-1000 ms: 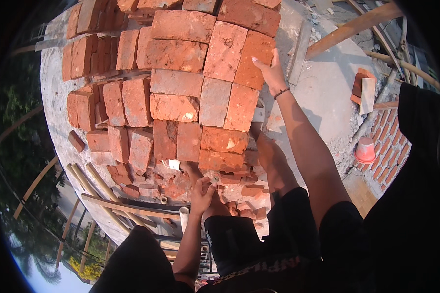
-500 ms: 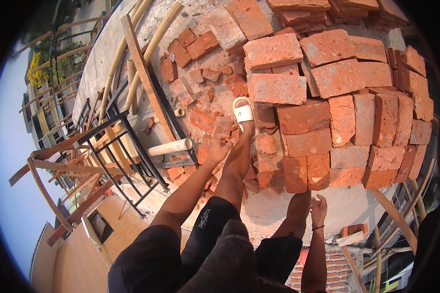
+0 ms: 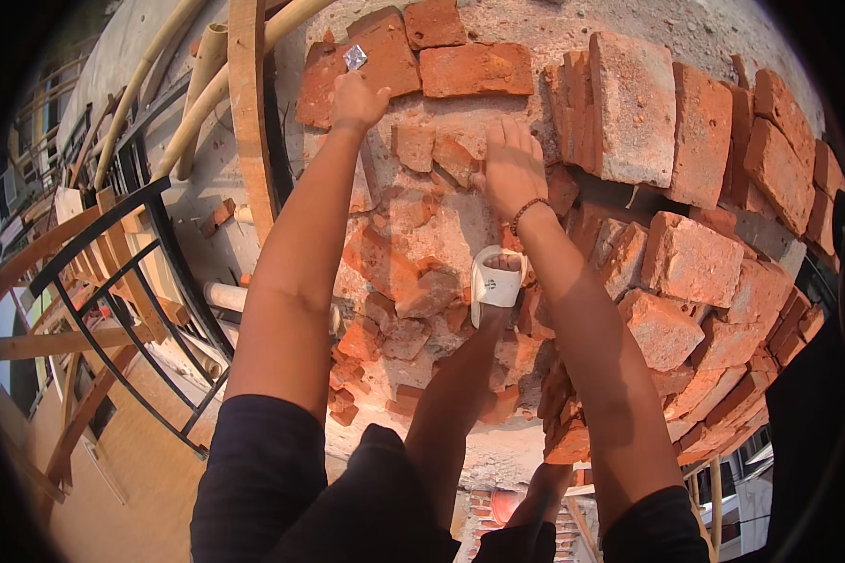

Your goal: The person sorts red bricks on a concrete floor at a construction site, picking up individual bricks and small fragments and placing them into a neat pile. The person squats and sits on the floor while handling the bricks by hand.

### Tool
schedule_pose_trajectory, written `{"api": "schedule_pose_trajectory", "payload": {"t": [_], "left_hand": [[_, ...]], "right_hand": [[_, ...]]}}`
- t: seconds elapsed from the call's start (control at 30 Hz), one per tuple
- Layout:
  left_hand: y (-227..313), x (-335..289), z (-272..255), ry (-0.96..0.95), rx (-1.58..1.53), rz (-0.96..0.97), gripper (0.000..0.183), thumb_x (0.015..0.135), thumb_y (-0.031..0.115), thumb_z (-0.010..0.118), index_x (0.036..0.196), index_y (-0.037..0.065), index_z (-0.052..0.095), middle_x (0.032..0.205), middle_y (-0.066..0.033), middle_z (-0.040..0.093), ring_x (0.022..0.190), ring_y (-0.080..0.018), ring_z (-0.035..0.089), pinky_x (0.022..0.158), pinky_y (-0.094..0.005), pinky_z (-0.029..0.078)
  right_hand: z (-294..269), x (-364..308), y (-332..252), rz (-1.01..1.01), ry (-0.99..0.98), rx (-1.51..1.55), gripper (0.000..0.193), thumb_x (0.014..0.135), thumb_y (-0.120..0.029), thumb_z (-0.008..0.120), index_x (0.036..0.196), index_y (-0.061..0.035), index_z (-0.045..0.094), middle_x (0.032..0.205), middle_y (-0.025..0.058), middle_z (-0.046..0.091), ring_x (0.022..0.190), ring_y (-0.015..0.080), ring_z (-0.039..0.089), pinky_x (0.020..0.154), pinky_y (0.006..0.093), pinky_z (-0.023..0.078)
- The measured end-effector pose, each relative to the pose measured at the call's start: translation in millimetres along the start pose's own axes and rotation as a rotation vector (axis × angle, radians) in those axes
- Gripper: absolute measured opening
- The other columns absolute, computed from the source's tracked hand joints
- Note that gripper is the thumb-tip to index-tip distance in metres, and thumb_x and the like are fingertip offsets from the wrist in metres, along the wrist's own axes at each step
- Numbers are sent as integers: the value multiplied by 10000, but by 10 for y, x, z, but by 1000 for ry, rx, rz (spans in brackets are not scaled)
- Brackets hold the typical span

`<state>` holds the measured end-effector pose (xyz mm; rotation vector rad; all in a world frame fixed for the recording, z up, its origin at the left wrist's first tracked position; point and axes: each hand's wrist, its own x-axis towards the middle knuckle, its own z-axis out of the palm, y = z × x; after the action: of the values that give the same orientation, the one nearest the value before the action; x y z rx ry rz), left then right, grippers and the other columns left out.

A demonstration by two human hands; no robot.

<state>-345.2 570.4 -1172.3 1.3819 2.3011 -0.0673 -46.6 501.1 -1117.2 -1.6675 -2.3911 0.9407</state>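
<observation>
My left hand [image 3: 359,101] is over a half brick [image 3: 317,84] at the far left of the rubble. Its thumb stands apart from the fingers, which point down at the brick and show little. A small shiny silver scrap [image 3: 354,58] lies just beyond the fingertips, by a larger orange brick [image 3: 385,52]. My right hand [image 3: 514,171] reaches out palm down with fingers stretched, holding nothing I can see. It hovers beside a broken brick piece [image 3: 458,159], and a dark bracelet circles its wrist.
A stack of bricks [image 3: 690,258] rises on the right, with upright bricks [image 3: 632,108] behind it. My foot in a white slide sandal [image 3: 498,281] stands among brick rubble [image 3: 385,263]. Leftward are a wooden plank [image 3: 249,113], bamboo poles and a black metal frame [image 3: 155,253].
Both hands have moved forward: the left to the far bricks, the right from beside my leg to above the rubble. The view has tilted forward and closer to the bricks.
</observation>
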Motion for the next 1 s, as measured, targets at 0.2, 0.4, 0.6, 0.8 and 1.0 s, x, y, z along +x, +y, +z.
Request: {"api": "schedule_pose_trajectory", "payload": {"t": [0.2,0.4,0.6,0.8,1.0], "left_hand": [[88,1342,-85,-4,123,218,758,920,522,705,1454,7,549,1454,-304,579,1351,-467,554,1117,-518,469],[442,1389,11,40,106,54,888,938,642,627,1576,48,455,1592,-267,468,1459,-444,466,1215,-534,370],[574,1019,28,65,108,6,946,877,682,652,1549,37,488,1550,-270,509,1480,-464,410,1207,-575,347],[450,684,218,31,123,-25,1005,816,723,678,1522,26,521,1507,-273,550,1501,-484,354,1200,-617,325],[-15,396,135,-45,224,-252,1142,751,768,700,1527,-45,496,1516,-284,547,1483,-486,395,1202,-591,331]], "right_hand": [[41,1766,99,-59,-446,-692,1127,836,-387,846,1677,-146,136,1700,198,252,1587,421,181,1254,642,189],[135,1955,141,-81,-439,-599,1152,779,-325,876,1669,-79,187,1629,272,362,1545,451,287,1257,594,236],[285,1485,143,33,-323,-543,1102,722,-483,921,1596,-185,320,1567,176,452,1486,408,395,1098,708,384],[310,931,110,433,-484,-64,1084,591,-577,919,1478,-101,519,1461,196,572,1377,396,534,1055,571,485],[-361,-263,-90,474,-656,933,1185,622,-525,900,1470,146,417,1392,251,628,1229,293,653,1014,347,523]]}}
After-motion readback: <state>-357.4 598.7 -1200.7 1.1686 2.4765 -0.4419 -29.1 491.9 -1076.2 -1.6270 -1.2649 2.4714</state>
